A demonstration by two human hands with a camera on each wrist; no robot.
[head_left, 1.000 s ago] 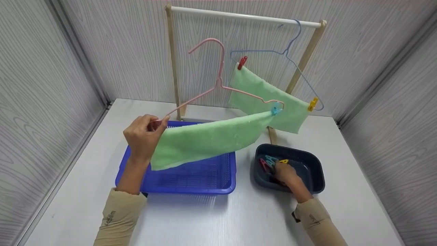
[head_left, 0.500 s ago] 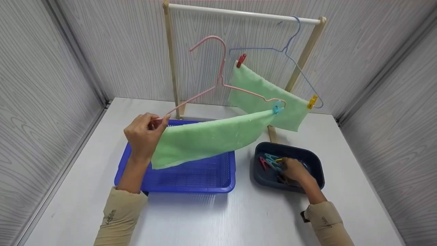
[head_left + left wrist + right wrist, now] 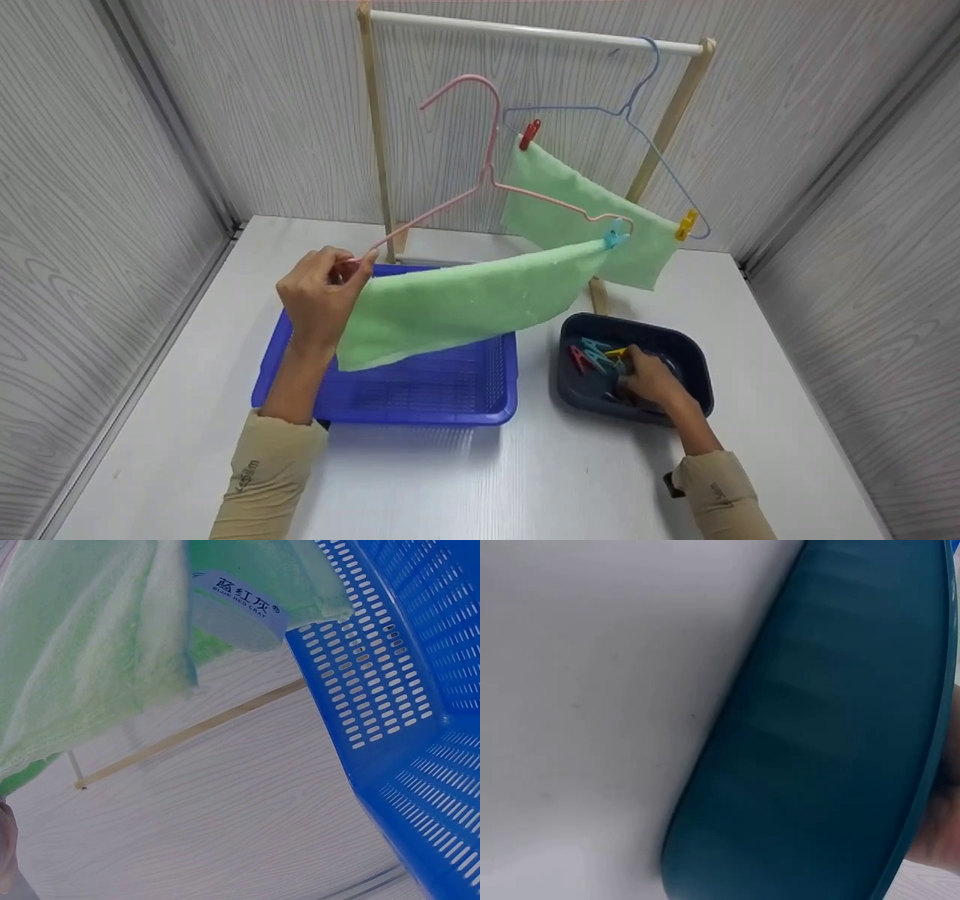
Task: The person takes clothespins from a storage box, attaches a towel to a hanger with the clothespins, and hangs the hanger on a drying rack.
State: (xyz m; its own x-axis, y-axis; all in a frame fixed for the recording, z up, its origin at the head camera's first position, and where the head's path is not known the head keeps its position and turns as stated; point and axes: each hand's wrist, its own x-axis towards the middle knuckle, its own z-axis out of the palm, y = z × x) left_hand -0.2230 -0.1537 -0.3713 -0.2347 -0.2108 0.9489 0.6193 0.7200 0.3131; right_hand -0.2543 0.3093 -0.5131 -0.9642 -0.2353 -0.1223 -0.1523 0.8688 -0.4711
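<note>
My left hand [image 3: 319,300] grips the left end of a pink clothes hanger [image 3: 431,216] together with the corner of a light green cloth [image 3: 465,307]. A light blue clothespin [image 3: 616,234] fastens the cloth's other corner to the hanger's right end. In the left wrist view the cloth [image 3: 90,652] droops in folds and shows a printed label [image 3: 240,604]. My right hand [image 3: 652,381] is down inside a dark basin [image 3: 686,352], fingers among clothespins: red [image 3: 577,360], teal [image 3: 595,355] and yellow [image 3: 616,352]. I cannot tell whether it pinches one. The basin's outer wall [image 3: 802,735] hides its fingers in the right wrist view.
A blue basket [image 3: 420,415] stands under the cloth. Behind is a wooden rack with a white rail [image 3: 525,31]. From it hangs a blue hanger [image 3: 574,108] with a second green cloth [image 3: 585,199], pinned by a red clothespin [image 3: 529,134] and a yellow clothespin [image 3: 686,225].
My right hand has shifted right within the basin, uncovering more clothespins. The pink hanger and its cloth have drifted slightly right and up; my left hand keeps its grip.
</note>
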